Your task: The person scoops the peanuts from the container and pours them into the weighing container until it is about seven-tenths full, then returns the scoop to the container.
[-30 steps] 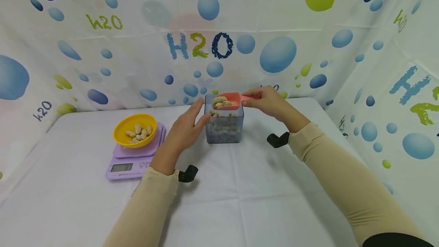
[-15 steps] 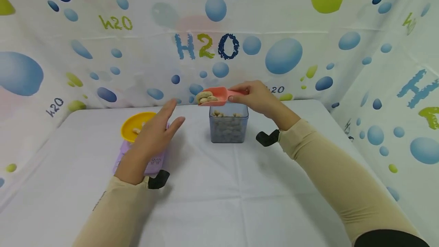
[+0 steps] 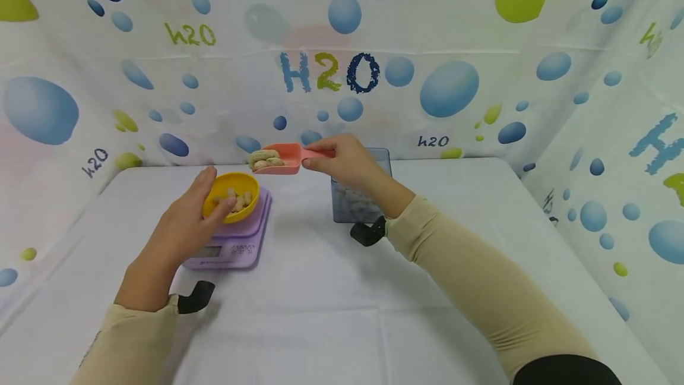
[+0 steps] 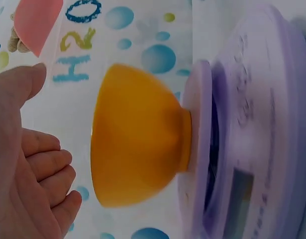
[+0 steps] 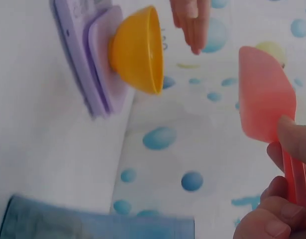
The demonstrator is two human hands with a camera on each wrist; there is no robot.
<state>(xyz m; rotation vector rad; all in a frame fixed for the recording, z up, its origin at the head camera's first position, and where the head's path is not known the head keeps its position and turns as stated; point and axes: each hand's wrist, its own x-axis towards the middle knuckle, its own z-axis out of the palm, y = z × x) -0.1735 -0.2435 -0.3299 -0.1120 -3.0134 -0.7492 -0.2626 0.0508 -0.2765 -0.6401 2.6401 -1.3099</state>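
Observation:
Pinched by its handle in my right hand (image 3: 350, 162) is a pink scoop (image 3: 290, 158) loaded with several peanuts in their shells (image 3: 265, 160). The scoop is held level in the air, to the right of and above a yellow bowl (image 3: 251, 202). That bowl sits on a purple kitchen scale (image 3: 248, 248) and has some peanuts (image 3: 243, 199) in it. My left hand (image 3: 184, 221) is beside the bowl with its fingers extended; in the left wrist view a gap shows between the hand and the bowl (image 4: 138, 139). Part of the scale's display is hidden behind this hand.
A clear bluish container (image 3: 352, 204) of peanuts stands on the white-covered table (image 3: 299, 290), partly behind my right hand and forearm. A white curtain (image 3: 224, 88) printed with blue and green drops hangs behind the table and along its sides.
My right hand has carried the loaded scoop leftward from over the container to near the bowl. My left hand has moved left from the container to beside the bowl.

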